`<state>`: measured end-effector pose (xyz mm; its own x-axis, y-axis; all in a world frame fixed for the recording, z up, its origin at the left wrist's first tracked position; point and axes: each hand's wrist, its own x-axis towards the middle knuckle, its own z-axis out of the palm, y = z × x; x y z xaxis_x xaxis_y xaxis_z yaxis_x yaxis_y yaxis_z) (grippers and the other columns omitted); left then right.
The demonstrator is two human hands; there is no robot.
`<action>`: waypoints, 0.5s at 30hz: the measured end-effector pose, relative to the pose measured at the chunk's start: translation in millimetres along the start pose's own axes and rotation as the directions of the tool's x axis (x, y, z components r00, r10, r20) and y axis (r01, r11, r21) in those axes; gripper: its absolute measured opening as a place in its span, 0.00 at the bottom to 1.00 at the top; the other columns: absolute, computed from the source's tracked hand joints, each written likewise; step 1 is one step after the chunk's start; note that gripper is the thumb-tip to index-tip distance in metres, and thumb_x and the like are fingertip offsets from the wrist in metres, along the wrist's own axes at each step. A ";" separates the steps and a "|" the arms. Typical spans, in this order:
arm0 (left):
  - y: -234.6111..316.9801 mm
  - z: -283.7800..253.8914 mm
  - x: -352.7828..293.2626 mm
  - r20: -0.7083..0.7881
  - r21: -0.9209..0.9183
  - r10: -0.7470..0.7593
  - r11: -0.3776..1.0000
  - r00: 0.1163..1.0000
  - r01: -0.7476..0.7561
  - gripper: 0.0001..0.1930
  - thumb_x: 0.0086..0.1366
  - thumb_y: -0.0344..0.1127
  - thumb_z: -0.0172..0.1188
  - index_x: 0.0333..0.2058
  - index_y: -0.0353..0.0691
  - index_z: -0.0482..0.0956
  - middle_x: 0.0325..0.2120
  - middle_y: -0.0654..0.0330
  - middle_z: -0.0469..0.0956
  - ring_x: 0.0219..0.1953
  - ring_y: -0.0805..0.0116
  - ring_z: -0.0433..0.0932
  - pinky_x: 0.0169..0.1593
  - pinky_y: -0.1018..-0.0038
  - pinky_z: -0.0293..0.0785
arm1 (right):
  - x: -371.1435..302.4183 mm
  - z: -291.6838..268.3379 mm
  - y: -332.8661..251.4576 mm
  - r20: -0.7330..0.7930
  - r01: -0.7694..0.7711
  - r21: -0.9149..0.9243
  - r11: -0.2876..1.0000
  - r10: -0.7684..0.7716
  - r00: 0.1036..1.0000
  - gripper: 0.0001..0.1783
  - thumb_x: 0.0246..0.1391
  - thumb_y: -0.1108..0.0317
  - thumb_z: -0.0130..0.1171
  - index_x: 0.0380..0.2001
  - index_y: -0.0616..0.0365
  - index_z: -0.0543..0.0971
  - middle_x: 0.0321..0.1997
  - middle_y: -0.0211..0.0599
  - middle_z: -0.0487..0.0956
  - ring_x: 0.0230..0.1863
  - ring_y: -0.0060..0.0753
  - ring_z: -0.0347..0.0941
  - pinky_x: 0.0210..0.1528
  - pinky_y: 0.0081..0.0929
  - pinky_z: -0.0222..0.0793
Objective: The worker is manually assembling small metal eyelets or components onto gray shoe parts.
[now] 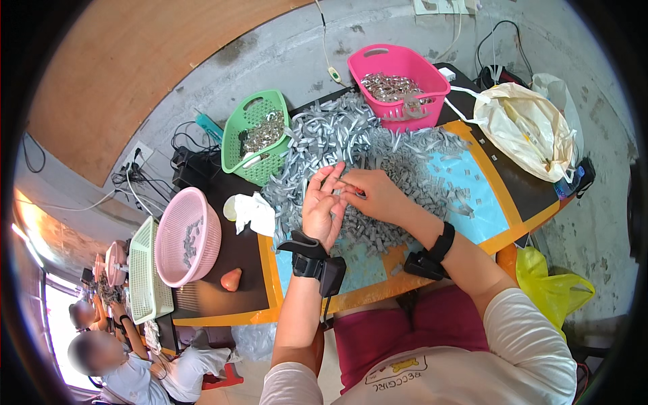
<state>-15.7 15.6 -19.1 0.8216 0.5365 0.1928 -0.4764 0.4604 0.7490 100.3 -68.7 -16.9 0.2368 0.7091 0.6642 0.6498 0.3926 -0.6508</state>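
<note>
My left hand [322,210] is palm up over the pile, its fingers curled near my right hand [372,194]. The fingertips of both hands meet, with a thin, dark, reddish piece [352,187] between them at the right fingers; it is too small to name. What the left fingers pinch is mostly hidden. Beneath and beyond the hands spreads a large heap of short grey strips [331,131], longer and shinier at the back left, shorter and duller at the right.
Behind the heap stand a green basket [236,128] and a pink basket [398,61], both with small metal pieces. Pale pink [202,229] and cream [138,270] baskets stand left, near a white cloth [260,214]. A cream bag [499,108] lies right. A person [128,368] sits at lower left.
</note>
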 end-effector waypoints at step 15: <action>-8.1 -6.1 1.1 -0.231 0.246 0.088 0.969 0.969 -0.029 0.06 0.59 0.26 0.52 0.35 0.30 0.73 0.31 0.56 0.77 0.32 0.72 0.77 0.36 0.81 0.76 | 0.4 -1.3 -3.7 0.187 -0.504 0.618 0.604 0.509 0.840 0.08 0.48 0.69 0.56 0.29 0.62 0.73 0.16 0.24 0.70 0.13 0.10 0.57 0.14 0.13 0.50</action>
<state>-12.9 16.8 -28.9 0.6821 0.7235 0.1064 -0.4088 0.2565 0.8758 99.0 -70.6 -13.8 0.3950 0.9050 0.1577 -0.1728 0.2418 -0.9548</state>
